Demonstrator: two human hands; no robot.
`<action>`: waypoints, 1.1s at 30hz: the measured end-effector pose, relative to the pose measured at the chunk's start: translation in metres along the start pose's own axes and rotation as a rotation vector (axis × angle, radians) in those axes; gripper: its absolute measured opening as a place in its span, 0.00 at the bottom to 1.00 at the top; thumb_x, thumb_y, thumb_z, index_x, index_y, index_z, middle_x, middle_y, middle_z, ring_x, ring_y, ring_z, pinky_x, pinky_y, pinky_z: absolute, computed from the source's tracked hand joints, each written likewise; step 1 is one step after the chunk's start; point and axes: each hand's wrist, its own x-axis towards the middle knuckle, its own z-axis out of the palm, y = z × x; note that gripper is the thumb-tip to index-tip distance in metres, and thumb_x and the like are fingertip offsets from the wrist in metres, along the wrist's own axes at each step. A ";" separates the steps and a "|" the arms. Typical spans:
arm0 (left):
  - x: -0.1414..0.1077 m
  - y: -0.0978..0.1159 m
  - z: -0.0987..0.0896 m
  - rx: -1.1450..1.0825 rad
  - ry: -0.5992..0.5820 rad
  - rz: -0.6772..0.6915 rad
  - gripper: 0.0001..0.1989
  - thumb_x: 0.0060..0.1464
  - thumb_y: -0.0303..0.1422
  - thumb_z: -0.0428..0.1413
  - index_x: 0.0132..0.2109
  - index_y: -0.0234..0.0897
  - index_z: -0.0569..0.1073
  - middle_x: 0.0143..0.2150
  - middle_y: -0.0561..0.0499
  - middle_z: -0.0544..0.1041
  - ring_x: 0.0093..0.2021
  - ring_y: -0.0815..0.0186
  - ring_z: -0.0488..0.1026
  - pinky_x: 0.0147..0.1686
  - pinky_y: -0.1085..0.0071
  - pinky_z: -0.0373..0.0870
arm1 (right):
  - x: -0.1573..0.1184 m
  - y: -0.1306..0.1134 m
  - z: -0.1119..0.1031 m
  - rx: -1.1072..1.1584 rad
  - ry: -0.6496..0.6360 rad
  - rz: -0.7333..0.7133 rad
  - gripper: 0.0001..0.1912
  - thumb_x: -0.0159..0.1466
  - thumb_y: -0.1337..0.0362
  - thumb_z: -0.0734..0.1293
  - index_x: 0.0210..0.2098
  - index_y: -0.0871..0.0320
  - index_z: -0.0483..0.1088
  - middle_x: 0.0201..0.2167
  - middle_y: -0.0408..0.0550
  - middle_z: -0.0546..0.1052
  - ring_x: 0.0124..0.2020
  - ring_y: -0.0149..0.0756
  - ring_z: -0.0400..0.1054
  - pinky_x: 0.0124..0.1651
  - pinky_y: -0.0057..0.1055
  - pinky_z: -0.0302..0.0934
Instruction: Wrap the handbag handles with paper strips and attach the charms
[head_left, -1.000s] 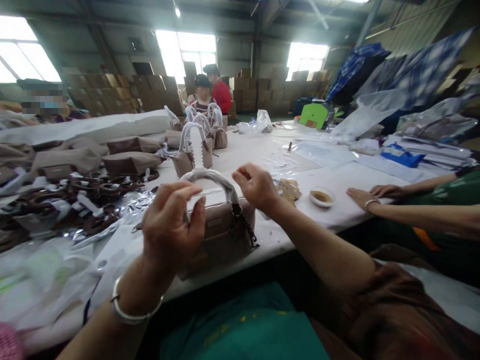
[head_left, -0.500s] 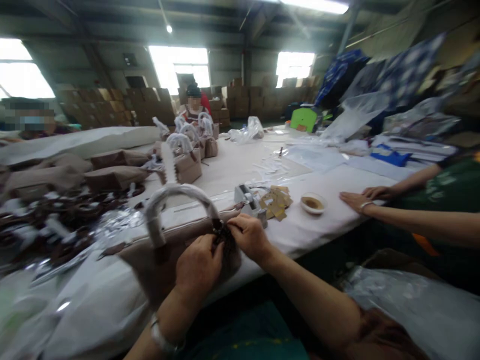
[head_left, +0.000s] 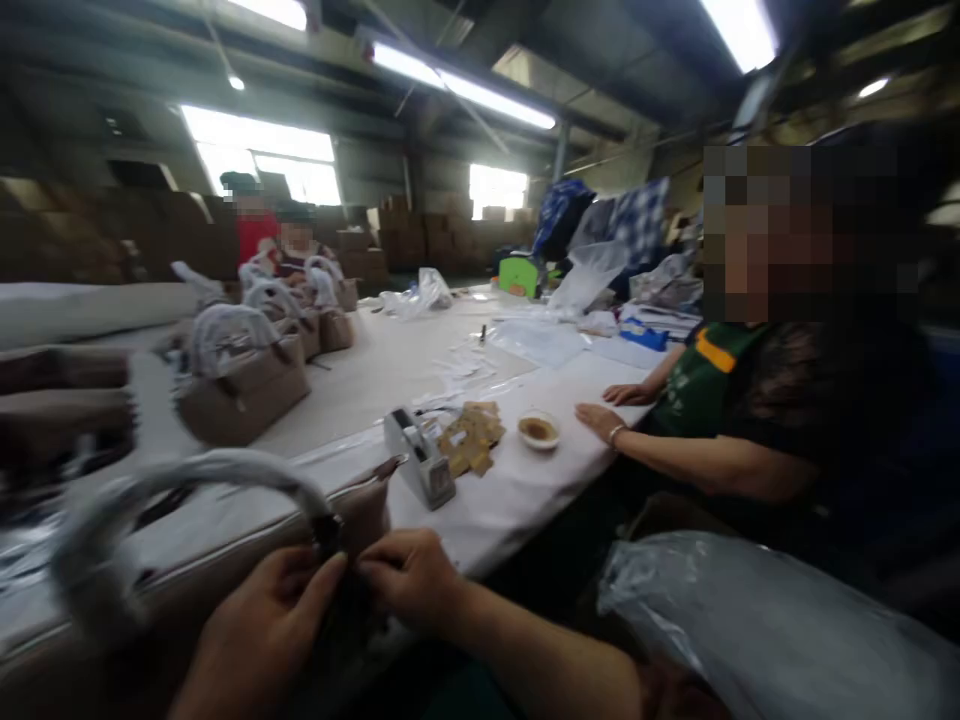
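A taupe handbag (head_left: 225,570) with a plastic-wrapped handle (head_left: 202,470) stands at the table's near edge, on the lower left. My left hand (head_left: 255,630) is closed at the base of the handle, thumb and fingers pinching near a dark fitting. Just to the right, my right hand (head_left: 412,580) is closed in a pinch beside the same spot. What lies between the fingertips of both hands is dark and blurred. A grey tape dispenser (head_left: 421,460) stands beyond the bag's right end.
Cardboard pieces (head_left: 472,437) and a bowl of brown stuff (head_left: 538,430) lie right of the dispenser. More wrapped handbags (head_left: 247,385) stand at the left. A person's hands (head_left: 607,415) rest on the table's right edge. Clear plastic (head_left: 750,610) fills the lower right.
The view has turned right and up, so the bag and both my hands appear lower and further left. The person at the right now shows more fully. Both hands remain at the handle's base.
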 end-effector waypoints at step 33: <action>-0.018 -0.001 -0.007 -0.491 -0.266 -0.139 0.17 0.52 0.44 0.58 0.35 0.32 0.80 0.31 0.46 0.80 0.30 0.62 0.74 0.28 0.70 0.66 | -0.029 -0.028 0.028 0.945 -0.059 0.866 0.08 0.56 0.63 0.70 0.29 0.60 0.67 0.21 0.41 0.68 0.15 0.22 0.56 0.15 0.17 0.45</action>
